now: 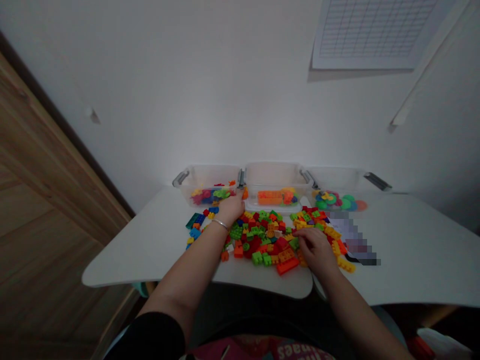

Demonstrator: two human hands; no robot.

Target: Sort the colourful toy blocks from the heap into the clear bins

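A heap of toy building bricks [258,232] in green, red, orange, yellow and blue lies spread over the white table [138,245]. My left hand [231,207] reaches across the heap to the front of the left clear bin [212,176], close to the gap beside the middle bin [275,175]. Its fingers are blurred and partly hidden, so I cannot make out whether they grip anything. At the right side of the heap is my right hand [318,248], low over yellow and green bricks. Its fingers and thumb are apart, and no brick shows between them.
Colourful small pieces lie in the left bin, orange pieces in the middle bin, and round green and red pieces in the right bin [339,177]. A phone-like object, pixelated [352,237], lies right of the heap. The wall [240,100] stands behind the bins.
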